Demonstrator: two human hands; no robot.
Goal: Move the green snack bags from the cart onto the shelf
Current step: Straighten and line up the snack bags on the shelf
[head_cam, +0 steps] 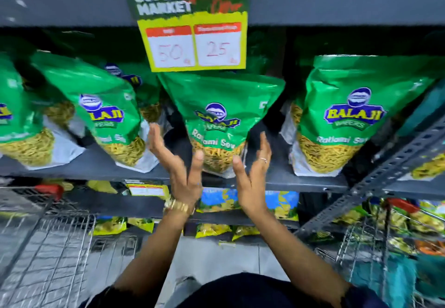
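Bare, open palms flank the middle green plastic snack bag (218, 124): left hand (179, 170) and right hand (251, 177) are apart, thumbs just at its foot, gripping nothing. It stands on the grey metal shelf (301, 183), top-heavy and leaning; it may topple forward or nudge the tilted neighbouring green bag (106, 112). Glossy film, yellow sev showing below.

The green snack bags (221, 119) read "BALAJI WAFERS" and "Ratlami Sev". The price sign (192, 23) hanging from the upper shelf edge reads "SUPER MARKET" (red script beside it illegible), with handwritten "50" and "25".
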